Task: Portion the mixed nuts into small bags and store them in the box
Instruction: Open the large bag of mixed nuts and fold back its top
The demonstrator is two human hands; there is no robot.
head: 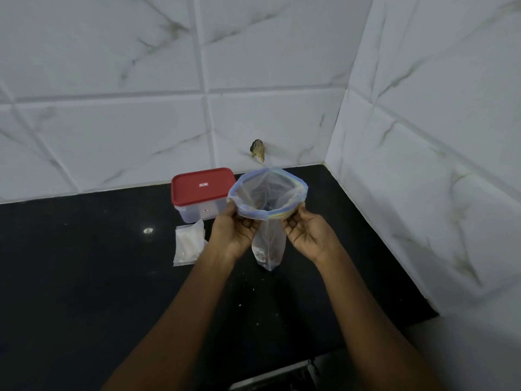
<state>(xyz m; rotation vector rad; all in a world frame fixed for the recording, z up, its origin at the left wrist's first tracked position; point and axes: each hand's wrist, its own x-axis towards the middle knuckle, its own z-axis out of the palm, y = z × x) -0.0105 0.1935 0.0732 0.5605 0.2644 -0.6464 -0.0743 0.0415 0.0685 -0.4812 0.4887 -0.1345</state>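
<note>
Where marble tiles corner, black counter (84,277).

Your two hands hold the open bag (267,198) above the counter (84,277). The lidded box (202,193) sits behind-left by the wall (112,108), small bags (188,245) stacked before it.

Black stone countertop (84,277), speckled with pale crumbs, meeting white marble-patterned wall tiles (112,66) at far and right sides; a chipped, brownish hole (258,150) marks the far wall near the corner.
</note>
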